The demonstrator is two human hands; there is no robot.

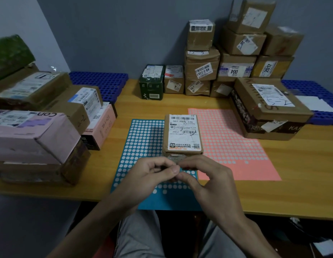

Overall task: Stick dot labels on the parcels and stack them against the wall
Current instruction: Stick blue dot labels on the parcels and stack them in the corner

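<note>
On the wooden table before us lie two dot sheets side by side, a blue sheet and a pink sheet. A small parcel lies flat over the place where they meet, label up. Just nearer than it, our left hand and right hand hover above the blue sheet. Their fingers are curled and the fingertips of both are pressed together at one spot. We cannot tell whether a dot is pinched between them.

At the back a stack of brown parcels stands against the grey wall. A big box sits in front of it on the right. A pile of boxes fills the table's left end. Blue grids lie along the wall behind the table.
</note>
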